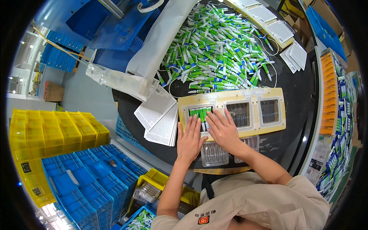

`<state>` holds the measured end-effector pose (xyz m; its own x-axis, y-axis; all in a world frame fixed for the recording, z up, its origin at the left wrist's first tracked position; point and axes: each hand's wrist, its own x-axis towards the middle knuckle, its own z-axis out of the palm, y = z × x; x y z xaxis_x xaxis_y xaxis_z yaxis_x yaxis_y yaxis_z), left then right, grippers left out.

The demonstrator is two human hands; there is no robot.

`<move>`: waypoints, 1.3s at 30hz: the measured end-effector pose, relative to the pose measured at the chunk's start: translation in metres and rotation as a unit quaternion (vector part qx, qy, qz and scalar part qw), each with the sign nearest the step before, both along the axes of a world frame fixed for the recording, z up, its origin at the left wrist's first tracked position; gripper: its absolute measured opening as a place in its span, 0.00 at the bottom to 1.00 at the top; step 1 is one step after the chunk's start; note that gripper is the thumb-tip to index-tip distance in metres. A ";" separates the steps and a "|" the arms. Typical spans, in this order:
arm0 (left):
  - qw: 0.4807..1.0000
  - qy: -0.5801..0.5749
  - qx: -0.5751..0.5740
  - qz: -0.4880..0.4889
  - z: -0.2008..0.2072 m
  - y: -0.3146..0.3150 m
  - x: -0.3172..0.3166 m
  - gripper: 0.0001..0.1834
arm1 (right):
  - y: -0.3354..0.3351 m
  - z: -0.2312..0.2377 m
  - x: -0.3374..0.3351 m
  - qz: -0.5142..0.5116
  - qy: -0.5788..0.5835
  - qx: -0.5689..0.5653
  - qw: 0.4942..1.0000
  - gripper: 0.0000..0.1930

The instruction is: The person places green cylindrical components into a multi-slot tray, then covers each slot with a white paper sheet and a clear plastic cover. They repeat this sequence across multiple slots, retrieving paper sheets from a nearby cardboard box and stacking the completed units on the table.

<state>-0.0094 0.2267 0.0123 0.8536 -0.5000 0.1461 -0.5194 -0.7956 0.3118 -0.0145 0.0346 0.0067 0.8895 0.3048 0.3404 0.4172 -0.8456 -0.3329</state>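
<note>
My left hand (pixel 188 141) lies on the left side of the first opening in a yellow frame (pixel 237 94) with three windows. Its fingers are stretched out and flat. My right hand (pixel 225 132) reaches over the same opening from the right, its fingers also straight and a little apart. Beneath the fingertips sits a row of small green-and-white tubes (pixel 200 111), partly covered by my hands. The middle window (pixel 237 115) and right window (pixel 270 111) show clear plastic blisters without green tubes. Clear blister trays (pixel 215 154) stick out below the frame's near edge.
A big heap of green tubes (pixel 218 53) covers the far table. Printed white cards (pixel 161 132) lie left; more cards (pixel 294 56) lie right near a second yellow frame (pixel 285 41). A blue machine (pixel 103 46) stands far left. Blue crates (pixel 90 180) and yellow crates (pixel 46 142) stand nearer left.
</note>
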 end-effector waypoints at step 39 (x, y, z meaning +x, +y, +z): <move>0.979 -0.123 0.118 -0.111 0.006 -0.041 0.207 0.06 | -0.111 0.051 0.041 -0.100 0.024 0.311 0.945 0.10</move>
